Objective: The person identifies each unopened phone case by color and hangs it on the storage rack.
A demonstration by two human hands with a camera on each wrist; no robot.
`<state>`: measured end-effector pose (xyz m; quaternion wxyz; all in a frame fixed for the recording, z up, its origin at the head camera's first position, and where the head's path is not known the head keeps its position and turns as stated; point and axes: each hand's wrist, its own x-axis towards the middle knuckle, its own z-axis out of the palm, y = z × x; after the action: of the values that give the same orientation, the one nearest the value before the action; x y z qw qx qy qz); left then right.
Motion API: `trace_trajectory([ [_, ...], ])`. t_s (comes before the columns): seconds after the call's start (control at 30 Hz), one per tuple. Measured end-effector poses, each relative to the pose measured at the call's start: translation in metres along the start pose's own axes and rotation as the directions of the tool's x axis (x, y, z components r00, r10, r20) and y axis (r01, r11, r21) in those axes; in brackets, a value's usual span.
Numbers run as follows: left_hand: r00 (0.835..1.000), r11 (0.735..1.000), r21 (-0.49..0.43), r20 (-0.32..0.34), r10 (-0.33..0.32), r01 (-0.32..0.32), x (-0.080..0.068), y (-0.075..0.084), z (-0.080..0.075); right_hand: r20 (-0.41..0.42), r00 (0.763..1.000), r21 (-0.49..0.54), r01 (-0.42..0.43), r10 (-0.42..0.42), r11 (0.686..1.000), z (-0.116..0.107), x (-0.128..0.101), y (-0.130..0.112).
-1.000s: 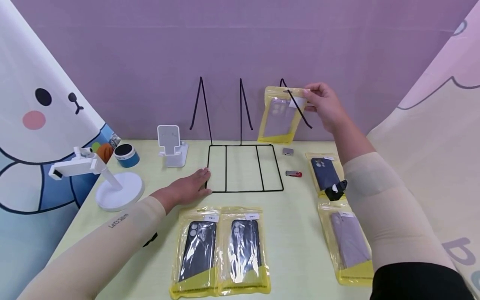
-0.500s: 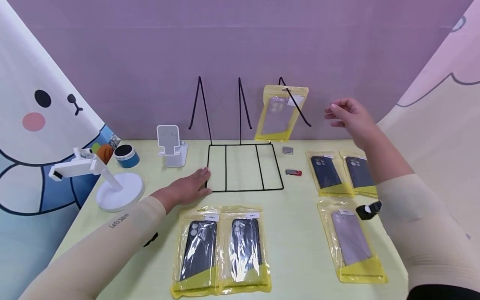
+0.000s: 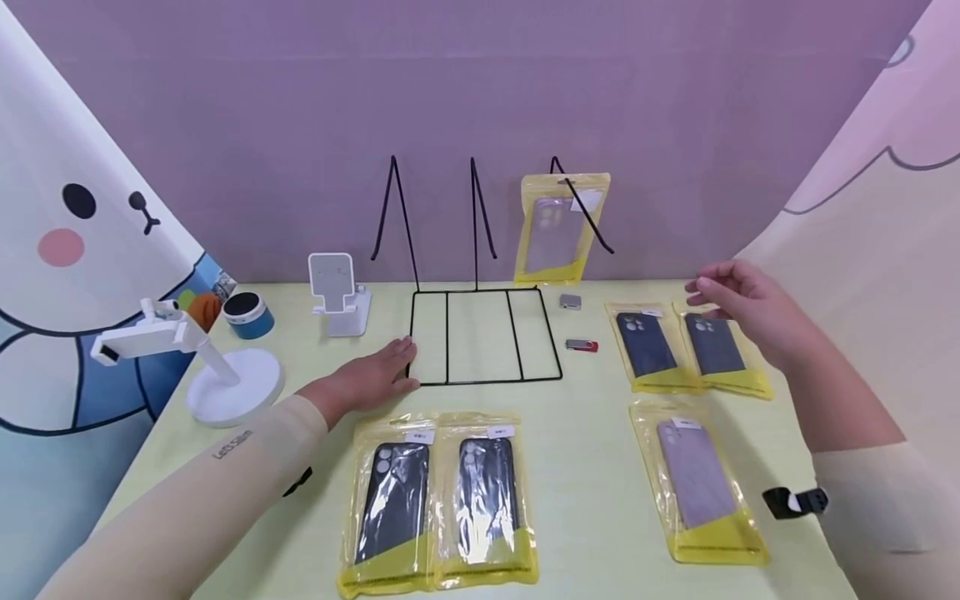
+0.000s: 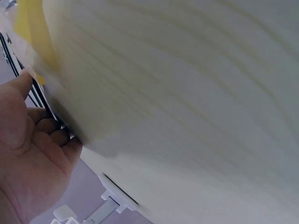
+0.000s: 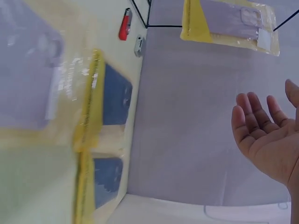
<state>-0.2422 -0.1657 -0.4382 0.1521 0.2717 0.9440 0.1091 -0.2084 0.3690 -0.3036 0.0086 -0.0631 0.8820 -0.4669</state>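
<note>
A black wire display rack [image 3: 447,337] stands on the table, its base flat and its hooks rising at the back. My left hand [image 3: 369,377] holds the left edge of that base; in the left wrist view, bent fingers [image 4: 58,137] meet the black wire. From the right hook hangs a yellow-edged bag with a light purple phone case [image 3: 553,237]. My right hand [image 3: 753,308] holds nothing, fingers loosely bent, above two bagged dark blue phone cases [image 3: 647,343]. Below them lies another bagged purple case [image 3: 697,475].
Two bagged black phone cases [image 3: 393,500] lie at the front. A white phone stand [image 3: 336,292], a white round-based holder [image 3: 236,387] and a blue jar [image 3: 249,315] stand left. Right of the rack lie a red USB stick [image 3: 582,345] and a small grey piece [image 3: 570,302].
My right hand has let go of the bagged purple case, which now hangs from the right hook. It has moved right and down. The left hand stays at the rack.
</note>
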Motion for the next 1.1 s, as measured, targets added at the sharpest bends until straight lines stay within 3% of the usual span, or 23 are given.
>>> trace_trajectory([
  [0.2, 1.000, 1.000, -0.005, 0.007, -0.004, 0.004, 0.002, -0.001, -0.001, 0.069, 0.997, -0.059, -0.038, 0.042, 0.998, 0.004, -0.025, 0.026],
  [0.33, 1.000, 1.000, -0.006, 0.020, -0.016, 0.016, 0.001, 0.001, -0.002, 0.165, 0.981, -0.158, -0.079, 0.105, 0.984, 0.008, -0.040, 0.045],
  [0.5, 0.999, 1.000, -0.015, 0.026, -0.022, 0.022, 0.000, 0.004, -0.004, 0.313, 0.909, -0.341, -0.163, 0.275, 0.926, 0.011, -0.055, 0.064],
  [0.57, 0.999, 1.000, -0.012, 0.027, -0.020, 0.021, 0.000, 0.004, -0.004, 0.342, 0.879, -0.405, -0.180, 0.331, 0.896, 0.014, -0.060, 0.071],
  [0.63, 0.999, 1.000, -0.008, 0.029, -0.023, 0.023, 0.000, 0.004, -0.003, 0.348, 0.864, -0.444, -0.190, 0.364, 0.876, 0.017, -0.063, 0.078],
  [0.9, 0.999, 1.000, -0.010, 0.025, -0.020, 0.021, 0.000, 0.004, -0.003, 0.364, 0.836, -0.487, -0.205, 0.410, 0.849, 0.029, -0.068, 0.095],
  [1.1, 0.999, 1.000, -0.008, 0.028, -0.024, 0.024, 0.000, 0.004, -0.003, 0.395, 0.837, -0.431, -0.196, 0.379, 0.881, 0.036, -0.072, 0.097],
])
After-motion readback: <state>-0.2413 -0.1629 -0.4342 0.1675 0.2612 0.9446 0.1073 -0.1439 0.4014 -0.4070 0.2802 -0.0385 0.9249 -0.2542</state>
